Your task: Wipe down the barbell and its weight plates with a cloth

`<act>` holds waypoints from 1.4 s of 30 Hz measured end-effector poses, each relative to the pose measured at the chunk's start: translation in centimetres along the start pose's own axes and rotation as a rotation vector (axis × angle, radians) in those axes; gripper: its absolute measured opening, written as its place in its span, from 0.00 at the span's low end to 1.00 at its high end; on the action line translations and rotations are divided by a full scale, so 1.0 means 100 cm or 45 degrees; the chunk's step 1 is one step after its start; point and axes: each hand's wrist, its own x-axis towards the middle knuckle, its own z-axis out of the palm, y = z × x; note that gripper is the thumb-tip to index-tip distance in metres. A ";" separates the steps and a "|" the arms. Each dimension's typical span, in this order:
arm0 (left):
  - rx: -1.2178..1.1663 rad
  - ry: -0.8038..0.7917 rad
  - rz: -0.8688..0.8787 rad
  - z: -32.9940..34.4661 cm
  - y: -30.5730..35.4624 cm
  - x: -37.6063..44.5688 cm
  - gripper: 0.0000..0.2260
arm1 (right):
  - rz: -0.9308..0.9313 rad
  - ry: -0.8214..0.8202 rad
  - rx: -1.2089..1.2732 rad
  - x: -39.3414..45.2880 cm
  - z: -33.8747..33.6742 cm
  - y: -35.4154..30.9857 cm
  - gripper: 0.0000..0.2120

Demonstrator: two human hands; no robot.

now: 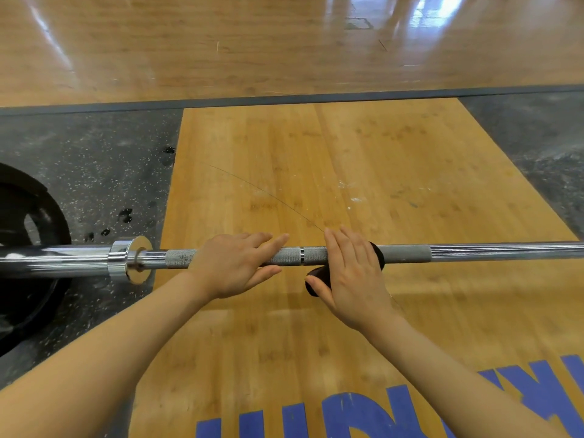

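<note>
The bar (404,253) lies across the wooden platform (316,159), its left sleeve carrying a black plate (28,216) over the rubber floor (104,159). The right hand (350,273) presses a dark cloth (377,254) onto the knurling, fingers straight; the left hand (234,263) rests flat on the bar, fingers relaxed, gripping nothing. To wipe well, I'd wrap the cloth round the shaft, steady the bar and run along its length. No containers are in sight.

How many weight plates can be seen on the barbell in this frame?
1: a black weight plate at the frame's left edge, on the barbell sleeve over the dark rubber floor. The bar's right end runs out of frame, so any plates there are hidden.
</note>
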 end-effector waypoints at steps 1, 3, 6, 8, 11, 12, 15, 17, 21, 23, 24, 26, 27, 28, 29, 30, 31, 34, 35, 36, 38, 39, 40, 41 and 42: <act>-0.001 -0.010 -0.004 0.000 -0.003 0.002 0.33 | 0.004 0.008 -0.012 0.003 0.002 0.000 0.38; 0.011 -0.009 -0.007 0.002 -0.007 0.008 0.34 | 0.007 0.027 -0.036 0.008 0.004 0.001 0.38; 0.007 -0.011 -0.013 0.003 -0.014 0.015 0.34 | 0.000 0.052 -0.069 0.018 0.009 0.005 0.38; 0.004 -0.011 -0.012 0.004 -0.019 0.021 0.34 | -0.004 0.069 -0.090 0.024 0.012 0.007 0.38; -0.004 -0.006 -0.013 0.003 -0.026 0.030 0.34 | -0.008 0.087 -0.117 0.032 0.017 0.009 0.39; -0.009 -0.004 -0.013 0.003 -0.028 0.033 0.34 | -0.010 0.095 -0.125 0.034 0.019 0.009 0.39; -0.040 0.000 -0.010 0.003 -0.037 0.041 0.35 | -0.015 0.105 -0.145 0.040 0.023 0.010 0.39; -0.059 0.007 -0.001 0.002 -0.042 0.048 0.35 | -0.036 0.104 -0.161 0.044 0.027 0.007 0.40; -0.104 0.010 0.019 0.002 -0.054 0.060 0.35 | -0.108 0.123 -0.177 0.054 0.037 -0.003 0.41; -0.100 0.012 0.031 0.003 -0.060 0.066 0.35 | -0.103 0.131 -0.178 0.062 0.041 -0.002 0.40; -0.097 0.014 0.038 0.003 -0.063 0.069 0.35 | -0.100 0.134 -0.176 0.065 0.042 0.002 0.40; -0.105 0.016 0.051 0.002 -0.068 0.074 0.34 | -0.083 0.137 -0.165 0.070 0.043 0.014 0.40; -0.111 0.009 0.055 0.002 -0.070 0.077 0.33 | -0.055 0.142 -0.154 0.070 0.044 0.023 0.39; -0.119 0.001 0.055 0.002 -0.072 0.079 0.33 | -0.010 0.150 -0.144 0.069 0.045 0.033 0.39; -0.123 -0.005 0.053 0.002 -0.075 0.082 0.33 | 0.044 0.155 -0.138 0.068 0.045 0.044 0.38; -0.123 -0.007 0.052 0.002 -0.077 0.084 0.33 | 0.099 0.154 -0.134 0.066 0.044 0.056 0.38; -0.122 -0.008 0.048 0.002 -0.079 0.086 0.34 | 0.147 0.147 -0.126 0.065 0.044 0.066 0.37; -0.111 -0.005 0.049 0.003 -0.083 0.092 0.34 | 0.227 0.140 -0.060 0.065 0.040 0.081 0.38; -0.113 -0.007 0.054 0.002 -0.085 0.096 0.34 | 0.243 0.147 -0.027 0.068 0.039 0.079 0.39; -0.119 -0.012 0.055 0.002 -0.086 0.097 0.33 | 0.248 0.155 -0.001 0.073 0.038 0.073 0.39; -0.132 -0.020 0.051 0.001 -0.089 0.099 0.33 | 0.194 0.137 0.010 0.082 0.039 0.058 0.41; -0.136 -0.030 0.049 0.000 -0.090 0.101 0.33 | 0.144 0.114 -0.002 0.085 0.039 0.052 0.41; -0.138 -0.043 0.047 0.000 -0.091 0.102 0.33 | 0.096 0.092 -0.015 0.088 0.039 0.048 0.41; -0.140 -0.057 0.044 -0.001 -0.092 0.104 0.33 | 0.059 0.073 -0.027 0.090 0.039 0.047 0.41; -0.141 -0.071 0.041 -0.002 -0.093 0.105 0.34 | 0.030 0.059 -0.038 0.092 0.038 0.049 0.40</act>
